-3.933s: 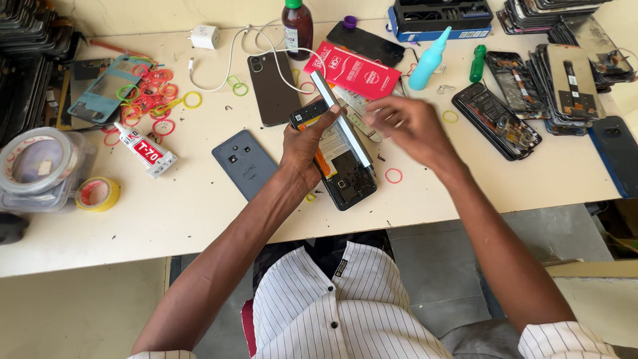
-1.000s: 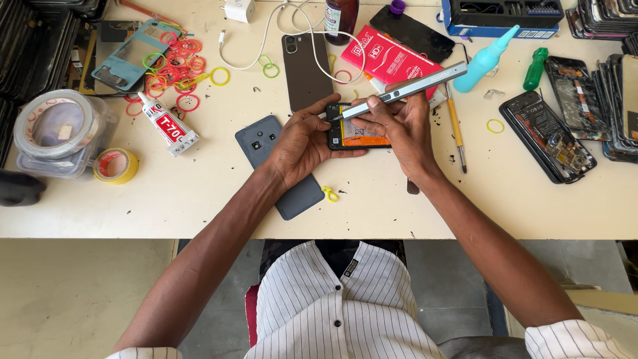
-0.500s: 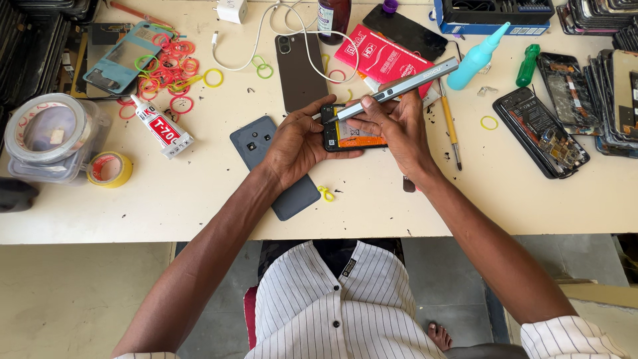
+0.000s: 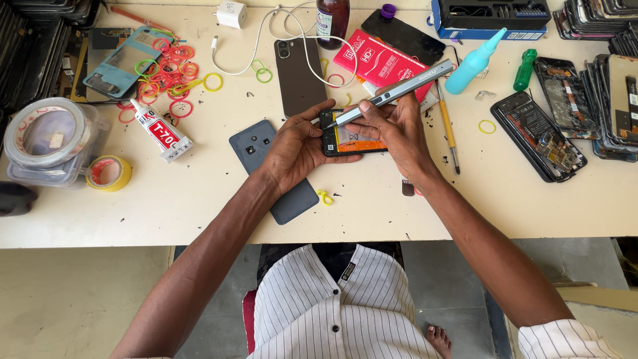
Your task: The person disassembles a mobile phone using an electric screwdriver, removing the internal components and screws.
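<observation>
Sitting at the cream worktop (image 4: 199, 199), the person wore a striped shirt (image 4: 332, 312). Their left hand (image 4: 296, 149) was clamped around the near end of an opened phone (image 4: 352, 141) with an orange battery, held just above the worktop's middle. Their right hand (image 4: 395, 129) was closed on a grey electric screwdriver (image 4: 392, 93), its tip touching the phone's left end. Just left lay a dark blue back cover (image 4: 259, 156), a glue tube (image 4: 159, 131) beyond it. Farther back sat coloured rubber bands (image 4: 169, 73) and a white charger (image 4: 232, 13).

A cream desk (image 4: 199, 219) spans the view, its front edge above a grey concrete floor (image 4: 80, 299) in daylight.
</observation>
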